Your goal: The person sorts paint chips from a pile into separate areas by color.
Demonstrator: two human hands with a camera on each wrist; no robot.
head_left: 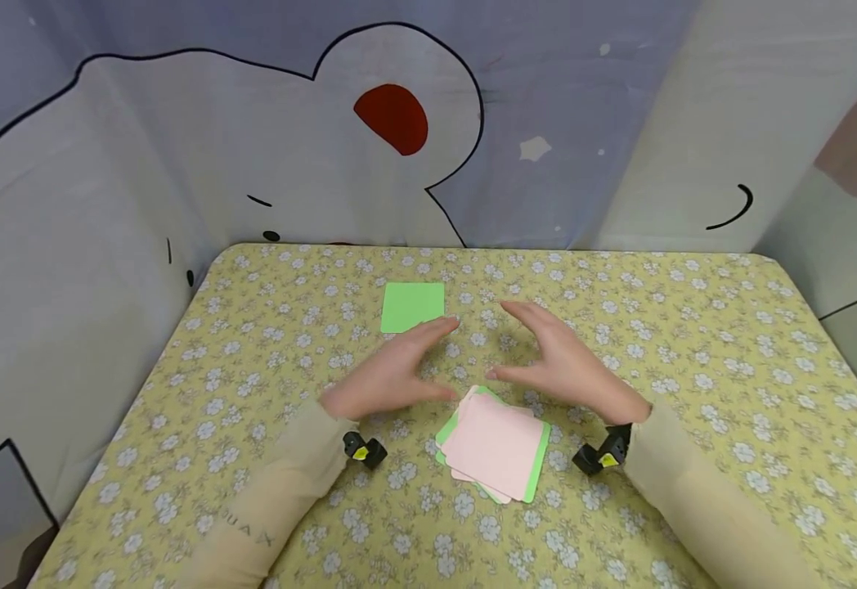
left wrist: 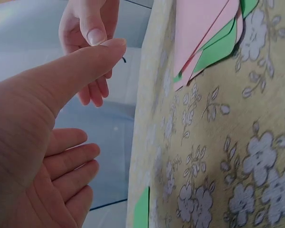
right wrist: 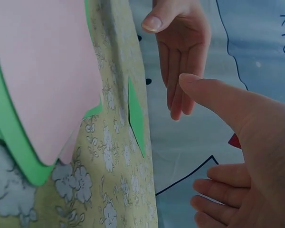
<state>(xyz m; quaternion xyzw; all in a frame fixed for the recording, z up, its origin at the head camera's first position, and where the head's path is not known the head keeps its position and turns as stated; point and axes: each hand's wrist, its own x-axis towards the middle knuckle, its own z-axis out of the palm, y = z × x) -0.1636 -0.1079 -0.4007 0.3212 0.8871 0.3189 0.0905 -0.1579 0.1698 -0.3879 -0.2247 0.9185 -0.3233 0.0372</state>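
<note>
A loose stack of pink and green square cards (head_left: 493, 448) lies on the flowered tablecloth between the forearms, a pink card uppermost and the edges fanned unevenly. Beyond it, near the table's back, lies a single green card (head_left: 410, 304). My left hand (head_left: 397, 368) hovers left of the stack's far corner, thumb and fingers spread apart and holding nothing. Facing it from the other side, my right hand (head_left: 564, 360) is likewise empty, its thumb apart from the fingers. In the left wrist view the stack's corner (left wrist: 216, 52) shows layered pink and green edges.
The yellow floral tablecloth (head_left: 693, 368) covers the whole table. Behind and at the sides hangs a printed curtain (head_left: 561, 106) with cartoon figures. Small black cameras (head_left: 365, 450) are strapped to both wrists.
</note>
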